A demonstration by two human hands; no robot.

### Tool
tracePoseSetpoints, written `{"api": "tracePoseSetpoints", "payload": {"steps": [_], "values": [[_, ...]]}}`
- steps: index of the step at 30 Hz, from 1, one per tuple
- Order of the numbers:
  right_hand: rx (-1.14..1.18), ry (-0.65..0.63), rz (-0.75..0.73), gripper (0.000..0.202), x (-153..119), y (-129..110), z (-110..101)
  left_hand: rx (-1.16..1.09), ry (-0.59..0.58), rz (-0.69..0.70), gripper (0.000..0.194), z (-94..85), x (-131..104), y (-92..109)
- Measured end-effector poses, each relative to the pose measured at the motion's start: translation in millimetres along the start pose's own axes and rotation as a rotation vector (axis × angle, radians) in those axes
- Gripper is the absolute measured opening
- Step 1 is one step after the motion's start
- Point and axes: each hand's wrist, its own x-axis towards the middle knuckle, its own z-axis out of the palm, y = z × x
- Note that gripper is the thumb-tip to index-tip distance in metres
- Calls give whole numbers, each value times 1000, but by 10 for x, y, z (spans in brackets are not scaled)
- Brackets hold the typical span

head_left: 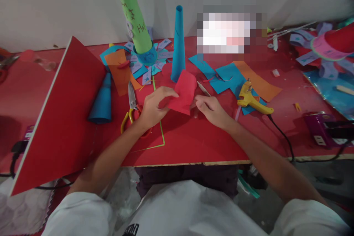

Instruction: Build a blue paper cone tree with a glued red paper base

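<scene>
A curved piece of red paper [184, 92] is held up over the red table, in the middle of the view. My left hand [156, 106] pinches its lower left edge between thumb and fingers. At its right edge is my right hand [209, 108], fingers curled together; what they grip, if anything, is too small to make out. Just behind the red paper stands a tall, narrow blue paper cone [179, 44], upright. Scissors with yellow and red handles [132, 108] lie beside my left hand. To the right of my right hand rests a yellow glue gun [253, 99].
A red board [61, 114] leans at the left, with a wide blue cone [101, 101] beside it. Behind stands a green paper tube [135, 14] in a blue ring. Blue and orange paper scraps [257, 81] lie at the right. The table's front edge [193, 164] is near my body.
</scene>
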Motion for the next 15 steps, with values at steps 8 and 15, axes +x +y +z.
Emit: {"api": "tracePoseSetpoints", "payload": {"steps": [8,15], "values": [[158,344,23,37,76,15,-57,-427,-218,-193,37,97,-23,2],[142,350,23,38,50,-85,-22,-440,-370,-332,35,60,52,31]]}}
